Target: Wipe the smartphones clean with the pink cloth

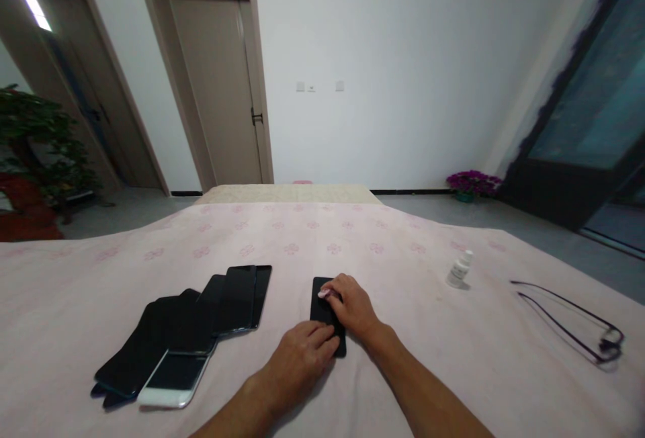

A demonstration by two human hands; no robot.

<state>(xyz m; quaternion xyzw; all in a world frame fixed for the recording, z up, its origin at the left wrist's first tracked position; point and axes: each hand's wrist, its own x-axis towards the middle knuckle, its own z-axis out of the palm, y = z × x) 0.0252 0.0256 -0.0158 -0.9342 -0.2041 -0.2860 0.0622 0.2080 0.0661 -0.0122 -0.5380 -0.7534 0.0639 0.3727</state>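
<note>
A black smartphone [321,314] lies flat on the pink-covered table in front of me, its screen side up. My left hand [305,354] rests over its lower left part, the fingers bent across the phone and steadying it. A small pinkish-white cloth [325,293] is pinched in my right hand [351,303], which presses it against the upper part of the screen. The fingers cover most of the cloth. Left of my hands lies an overlapping row of several dark phones [174,324], and a white-framed phone [176,377] sits at its near end.
A small white bottle [458,271] stands upright to the right. Beyond it, a pair of eyeglasses [579,317] lies with its temples unfolded. The patterned pink cloth [312,236] covers the table. Doors, a wall and potted plants are in the background.
</note>
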